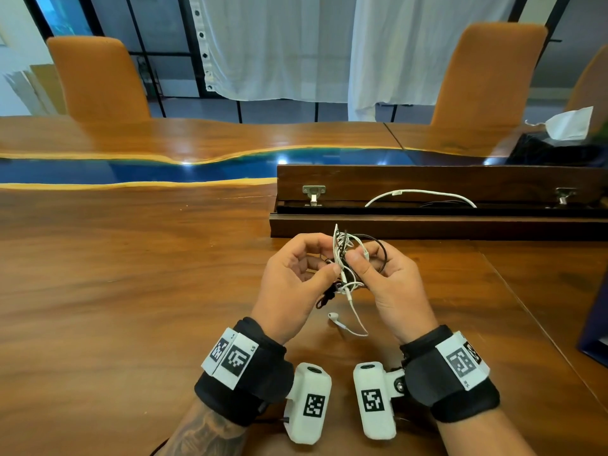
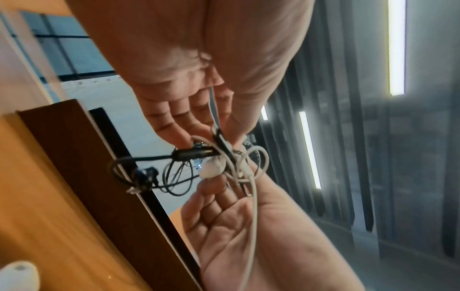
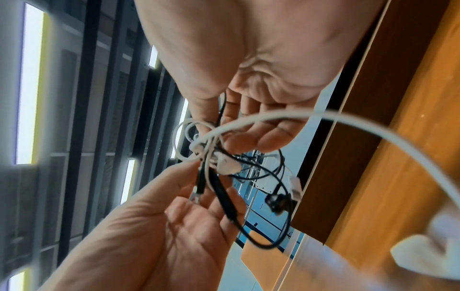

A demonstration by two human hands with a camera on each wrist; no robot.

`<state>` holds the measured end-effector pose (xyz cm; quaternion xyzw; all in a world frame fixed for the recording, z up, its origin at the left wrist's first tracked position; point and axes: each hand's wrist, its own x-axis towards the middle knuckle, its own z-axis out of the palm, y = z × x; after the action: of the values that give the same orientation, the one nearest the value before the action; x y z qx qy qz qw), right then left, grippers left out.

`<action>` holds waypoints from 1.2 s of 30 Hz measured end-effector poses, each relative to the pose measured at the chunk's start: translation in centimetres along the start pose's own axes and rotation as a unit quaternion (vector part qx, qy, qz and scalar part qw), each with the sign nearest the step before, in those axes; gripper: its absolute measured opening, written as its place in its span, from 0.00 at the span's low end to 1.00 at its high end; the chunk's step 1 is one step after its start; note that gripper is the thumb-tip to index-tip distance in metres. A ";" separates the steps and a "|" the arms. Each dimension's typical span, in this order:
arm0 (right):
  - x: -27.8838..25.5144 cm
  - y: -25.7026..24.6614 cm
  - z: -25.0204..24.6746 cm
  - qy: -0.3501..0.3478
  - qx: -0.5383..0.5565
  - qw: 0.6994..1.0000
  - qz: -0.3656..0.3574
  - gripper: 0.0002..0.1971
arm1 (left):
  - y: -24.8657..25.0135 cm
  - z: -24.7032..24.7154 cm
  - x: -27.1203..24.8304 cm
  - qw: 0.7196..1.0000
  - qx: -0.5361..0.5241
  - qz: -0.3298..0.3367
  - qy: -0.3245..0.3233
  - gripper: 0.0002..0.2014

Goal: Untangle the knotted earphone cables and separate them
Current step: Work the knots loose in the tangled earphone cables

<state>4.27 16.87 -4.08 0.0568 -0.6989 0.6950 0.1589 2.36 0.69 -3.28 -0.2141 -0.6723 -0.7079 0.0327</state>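
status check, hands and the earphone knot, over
Left hand and right hand both pinching the tangle above the table. Black and white cables still knotted. One white earbud dangling free. Nothing blocking.

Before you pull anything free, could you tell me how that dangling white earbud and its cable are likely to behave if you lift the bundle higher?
The white earbud would probably swing: it hangs on a thin loop below the tangled cables. Its cable looks floppy, curving slackly. It seems light, since the left hand and right hand hold the bundle by fingertip grip alone.
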 end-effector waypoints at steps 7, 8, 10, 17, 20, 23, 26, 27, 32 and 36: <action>-0.6 -0.6 0.3 -0.064 -0.018 0.997 -0.027 0.11 | 0.2 0.6 -0.3 0.993 0.104 0.054 0.018 0.14; -0.7 -0.6 0.5 -0.069 -0.014 0.997 -0.026 0.11 | 0.3 0.6 -0.4 0.991 0.115 0.058 0.019 0.15; -0.7 -0.6 0.7 -0.057 -0.005 0.998 -0.025 0.10 | 0.4 0.7 -0.4 0.991 0.120 0.058 0.015 0.17; -0.2 -0.2 0.3 -0.018 0.030 0.999 0.005 0.08 | 0.8 0.5 -0.3 0.996 0.087 0.027 0.005 0.15; -0.3 0.0 0.5 -0.022 0.027 0.999 0.001 0.08 | 0.7 0.4 -0.3 0.995 0.098 0.022 0.027 0.12; -0.2 0.3 0.4 -0.028 0.028 0.999 0.004 0.11 | 0.4 0.4 -0.1 0.991 0.123 0.030 0.046 0.12; -0.1 0.4 0.3 -0.012 0.045 0.999 0.017 0.11 | 0.5 0.2 0.0 0.991 0.125 0.025 0.043 0.13; 0.0 0.5 0.3 -0.009 0.047 0.999 0.018 0.10 | 0.6 0.2 0.0 0.991 0.124 0.021 0.037 0.14; 0.0 0.5 0.2 -0.020 0.064 0.997 0.026 0.13 | 0.9 0.2 -0.2 0.994 0.101 0.014 0.024 0.15; -0.1 0.5 0.4 -0.007 0.076 0.997 0.035 0.12 | 0.4 0.3 -0.2 0.995 0.098 0.005 0.026 0.15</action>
<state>4.11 16.50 -4.59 0.0494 -0.6469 0.7506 0.1249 2.73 0.86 -2.94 -0.1946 -0.7360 -0.6441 0.0744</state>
